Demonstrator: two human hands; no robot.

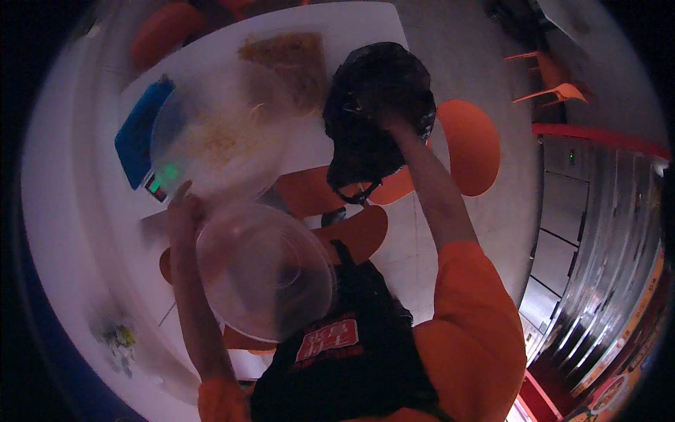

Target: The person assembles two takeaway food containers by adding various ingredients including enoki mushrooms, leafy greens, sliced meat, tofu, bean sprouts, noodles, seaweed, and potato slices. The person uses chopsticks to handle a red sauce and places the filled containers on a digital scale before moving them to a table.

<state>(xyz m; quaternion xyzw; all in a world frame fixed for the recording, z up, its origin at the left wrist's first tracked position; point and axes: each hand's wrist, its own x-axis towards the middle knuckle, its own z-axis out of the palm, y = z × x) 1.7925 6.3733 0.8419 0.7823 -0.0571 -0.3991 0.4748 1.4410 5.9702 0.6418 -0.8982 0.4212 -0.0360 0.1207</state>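
Observation:
A large clear round plastic bowl with pale yellow shreds in it is on the white table, blurred. A second clear round plastic container is in front of my apron, below the first. My left hand is closed at the edges where the two meet; which rim it grips is hard to tell. My right hand reaches into a black plastic bag at the table's right edge. Its fingers are hidden in the dark of the bag.
A scale with a lit green display and a blue object lie left of the bowl. Behind it is a bag of brownish-orange food. Orange chairs stand around the white table. A metal shutter is far right.

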